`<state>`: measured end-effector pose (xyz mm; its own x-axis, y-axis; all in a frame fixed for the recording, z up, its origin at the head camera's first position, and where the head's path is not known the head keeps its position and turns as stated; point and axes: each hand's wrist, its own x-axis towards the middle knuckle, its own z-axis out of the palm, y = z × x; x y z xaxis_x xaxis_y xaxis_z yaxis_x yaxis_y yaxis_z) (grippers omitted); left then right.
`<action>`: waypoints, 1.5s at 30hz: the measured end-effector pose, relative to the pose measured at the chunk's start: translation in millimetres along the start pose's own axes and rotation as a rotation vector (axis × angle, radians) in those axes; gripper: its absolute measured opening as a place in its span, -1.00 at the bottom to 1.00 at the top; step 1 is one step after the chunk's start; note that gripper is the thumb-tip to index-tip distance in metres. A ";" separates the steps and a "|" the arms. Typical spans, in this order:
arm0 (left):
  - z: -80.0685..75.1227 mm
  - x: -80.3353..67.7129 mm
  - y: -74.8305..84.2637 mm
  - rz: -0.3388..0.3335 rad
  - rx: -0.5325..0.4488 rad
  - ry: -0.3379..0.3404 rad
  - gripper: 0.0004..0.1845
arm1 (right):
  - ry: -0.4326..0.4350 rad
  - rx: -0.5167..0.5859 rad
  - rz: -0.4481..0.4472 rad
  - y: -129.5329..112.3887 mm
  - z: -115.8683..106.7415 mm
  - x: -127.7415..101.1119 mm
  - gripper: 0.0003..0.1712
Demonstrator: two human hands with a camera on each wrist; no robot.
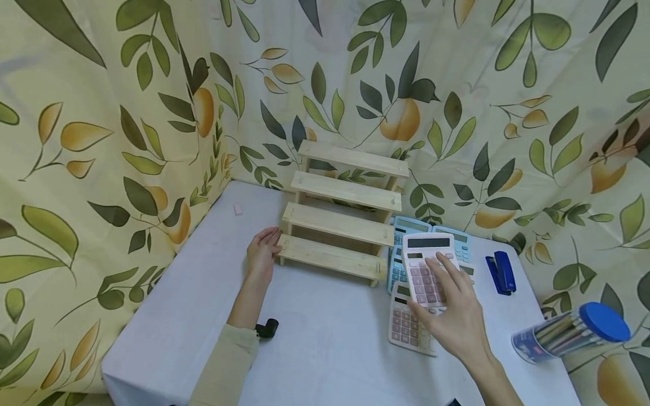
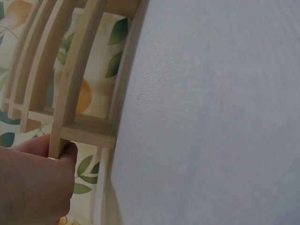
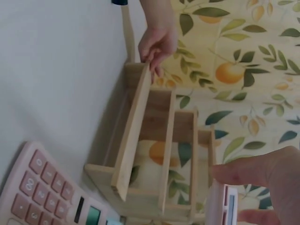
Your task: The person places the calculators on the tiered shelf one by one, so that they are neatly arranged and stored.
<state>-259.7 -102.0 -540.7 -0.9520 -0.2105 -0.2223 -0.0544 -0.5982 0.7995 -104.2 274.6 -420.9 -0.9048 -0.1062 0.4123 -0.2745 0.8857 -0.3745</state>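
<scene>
A pale wooden rack with stepped shelves (image 1: 337, 224) stands on the table near the patterned cloth. My left hand (image 1: 261, 256) pinches the left end of its lowest shelf, thumb and fingers on either side of the plank (image 2: 70, 84). My right hand (image 1: 459, 316) grips a pink calculator (image 1: 421, 268) by its edges, tilted with its keys facing me. It is raised to the right of the rack, over other calculators. Among these are another pink calculator (image 1: 403, 330) lying on the table and blue calculators (image 1: 411, 224) behind, partly hidden by the held one.
A blue stapler (image 1: 501, 272) lies at the right of the table. Closer to me on that side stands a clear tub of pencils (image 1: 538, 341) with a blue lid. One small pink piece (image 1: 238, 209) lies at the back left. Patterned cloth (image 1: 325, 67) hangs around the table (image 1: 315, 344).
</scene>
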 end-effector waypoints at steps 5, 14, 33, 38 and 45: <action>1.5 -0.1 1.3 0.002 0.005 -0.003 -0.30 | 0.027 0.017 -0.027 -3.7 0.3 7.8 0.11; 0.3 -1.9 1.3 -0.003 0.004 -0.011 -0.27 | 0.030 0.034 -0.031 -7.3 2.1 23.6 0.09; 0.3 -2.6 -0.7 0.010 0.030 0.001 -0.28 | 0.069 0.046 -0.069 -20.4 -1.7 62.7 0.06; 0.6 -2.5 -0.7 0.017 0.044 -0.011 -0.31 | 0.062 0.057 -0.070 -26.7 -1.1 74.5 0.06; -0.6 -3.9 -0.2 0.020 0.051 -0.015 -0.33 | 0.059 0.078 -0.060 -36.8 4.4 86.8 0.05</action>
<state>-255.7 -101.5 -540.4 -0.9575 -0.2102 -0.1977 -0.0502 -0.5534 0.8314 -174.1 230.7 -375.0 -0.8661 -0.1293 0.4828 -0.3541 0.8404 -0.4103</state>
